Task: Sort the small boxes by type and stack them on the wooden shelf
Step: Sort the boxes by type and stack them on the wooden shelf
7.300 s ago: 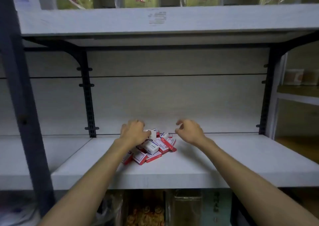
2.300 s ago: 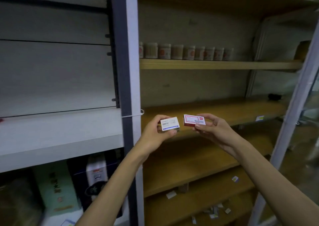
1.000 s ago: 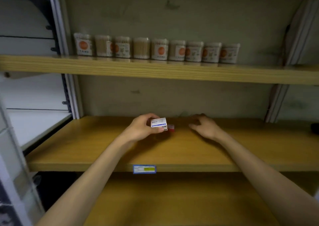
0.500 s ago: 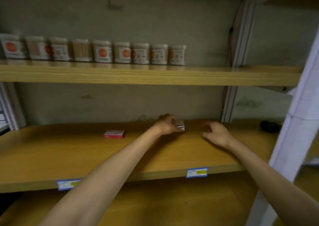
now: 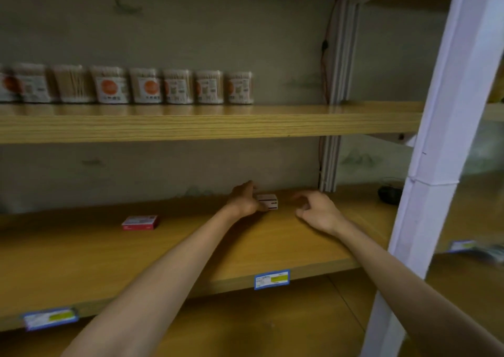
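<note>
Nearest, on the front edge of the wooden shelf, two blue-bordered price tags are stuck: one at the left with a yellow-green patch, one toward the middle with the same patch — the print on both is too blurred to read. A pale upright post stands at the right.

Both forearms reach across the board. The right hand hovers just above the wood, fingers loosely curled, holding nothing. The left hand is farther in, its fingers and thumb closed on the end of a white box that sits on the shelf near the back wall; the box carries a red stripe and small dark print, illegible. Well apart to the left lies a red box, flat on the board, with a pale label panel whose text cannot be made out.

A dark object rests at the far right of the shelf.

On the upper shelf stands a row of clear tubs filled with thin sticks — orange-circled labels, wording unreadable.
</note>
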Available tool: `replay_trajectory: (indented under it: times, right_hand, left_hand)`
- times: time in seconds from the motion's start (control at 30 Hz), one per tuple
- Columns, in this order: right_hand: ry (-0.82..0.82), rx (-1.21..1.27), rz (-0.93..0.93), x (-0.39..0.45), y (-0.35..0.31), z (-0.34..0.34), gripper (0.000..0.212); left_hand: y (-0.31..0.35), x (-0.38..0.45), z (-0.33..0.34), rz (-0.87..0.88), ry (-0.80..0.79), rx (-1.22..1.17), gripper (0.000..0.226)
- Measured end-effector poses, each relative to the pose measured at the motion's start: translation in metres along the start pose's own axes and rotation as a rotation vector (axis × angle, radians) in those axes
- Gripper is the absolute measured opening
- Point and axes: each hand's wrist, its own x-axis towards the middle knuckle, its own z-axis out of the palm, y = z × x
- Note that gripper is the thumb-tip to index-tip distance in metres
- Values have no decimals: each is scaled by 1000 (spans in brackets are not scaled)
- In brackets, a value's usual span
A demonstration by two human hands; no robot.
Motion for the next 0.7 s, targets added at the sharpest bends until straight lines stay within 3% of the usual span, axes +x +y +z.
replay_trajectory:
  times: [0.23, 0.4, 0.5, 0.7]
  right_hand:
    - [12, 118, -194, 0, -61, 26, 29]
    - [-42, 168, -355, -8, -130, 48, 28]
    - [-53, 193, -433, -19, -178, 63, 28]
    - [-93, 181, -573, -59, -284, 112, 23]
  left_hand:
    - [-35, -63, -61, 133, 205, 153, 29]
    - [-70, -138, -110, 103, 334, 352, 40]
    - [-95, -184, -137, 80, 405, 462, 36]
    - [-155, -272, -200, -14, 505, 469, 35]
